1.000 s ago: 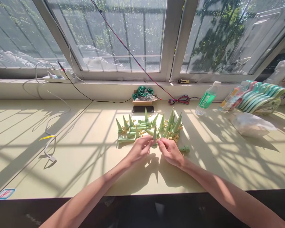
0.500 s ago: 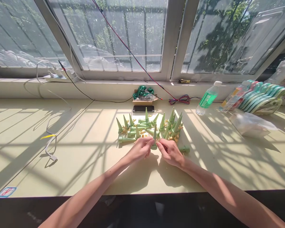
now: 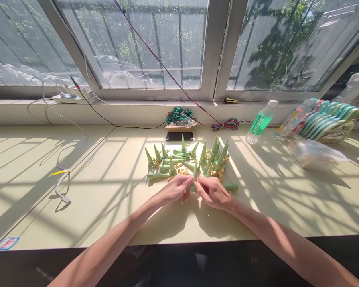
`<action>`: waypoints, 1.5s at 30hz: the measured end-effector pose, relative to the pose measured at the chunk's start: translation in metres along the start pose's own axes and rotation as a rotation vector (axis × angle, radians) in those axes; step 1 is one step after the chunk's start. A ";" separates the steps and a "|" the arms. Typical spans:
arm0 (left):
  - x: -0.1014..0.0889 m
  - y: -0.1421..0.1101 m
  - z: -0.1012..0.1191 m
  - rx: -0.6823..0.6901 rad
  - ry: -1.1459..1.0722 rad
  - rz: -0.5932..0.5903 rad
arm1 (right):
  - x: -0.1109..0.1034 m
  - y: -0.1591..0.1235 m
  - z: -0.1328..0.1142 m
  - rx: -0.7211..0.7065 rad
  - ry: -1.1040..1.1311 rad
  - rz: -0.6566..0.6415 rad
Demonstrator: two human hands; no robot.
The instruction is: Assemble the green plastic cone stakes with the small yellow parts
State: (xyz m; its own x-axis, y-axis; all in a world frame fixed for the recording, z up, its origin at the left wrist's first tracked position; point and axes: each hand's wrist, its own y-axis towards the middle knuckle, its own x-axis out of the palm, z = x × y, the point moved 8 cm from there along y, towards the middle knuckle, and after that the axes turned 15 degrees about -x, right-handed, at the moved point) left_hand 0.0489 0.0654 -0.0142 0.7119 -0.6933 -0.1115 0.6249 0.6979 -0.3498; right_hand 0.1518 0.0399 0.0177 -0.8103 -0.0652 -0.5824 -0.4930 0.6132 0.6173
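Observation:
Between my two hands a green cone-shaped plastic piece (image 3: 195,170) stands point up, its wider base partly hidden by my fingers. My left hand (image 3: 179,188) is closed, thumb and fingers pinching the piece's left side. On the other side my right hand (image 3: 212,191) is also closed, its fingertips against the piece near the base; whether they hold a small part too is hidden. Just beyond lies a cluster of similar green cones (image 3: 220,157), some upright, some on their sides, with small tan pieces (image 3: 182,171) among them. One green piece (image 3: 231,186) lies right of my right hand.
Behind the cluster are a black phone (image 3: 179,136) and a small cardboard box (image 3: 179,128) with green material. A bottle (image 3: 259,123), a clear plastic bag (image 3: 315,155) and a row of pastel-coloured items (image 3: 330,123) stand right. A white cable (image 3: 61,185) lies left.
Both hands and the cone have shifted slightly lower in view, toward me. The hands keep their pinch on the green cone, and the surrounding pieces stay put.

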 end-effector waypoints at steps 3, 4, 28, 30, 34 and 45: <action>0.000 0.001 -0.003 -0.008 0.017 -0.015 | 0.000 0.000 -0.001 -0.015 -0.010 -0.021; 0.000 0.001 -0.004 -0.013 0.026 -0.022 | 0.000 0.000 -0.001 -0.015 -0.006 -0.023; 0.011 0.004 0.001 0.001 -0.191 -0.015 | -0.006 -0.001 0.005 0.074 0.008 0.129; 0.012 0.005 0.000 -0.008 -0.192 -0.015 | -0.006 -0.002 0.005 0.078 0.013 0.125; 0.013 0.006 -0.001 -0.011 -0.198 -0.022 | -0.007 -0.001 0.004 0.067 0.014 0.136; 0.009 0.005 0.002 -0.003 -0.209 0.008 | -0.011 0.003 -0.006 -0.032 -0.033 0.178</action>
State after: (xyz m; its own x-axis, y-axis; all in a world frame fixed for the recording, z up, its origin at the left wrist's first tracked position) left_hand 0.0591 0.0625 -0.0152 0.7682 -0.6351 0.0809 0.6181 0.7027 -0.3524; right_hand 0.1579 0.0379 0.0288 -0.8751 0.0687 -0.4790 -0.3527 0.5871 0.7286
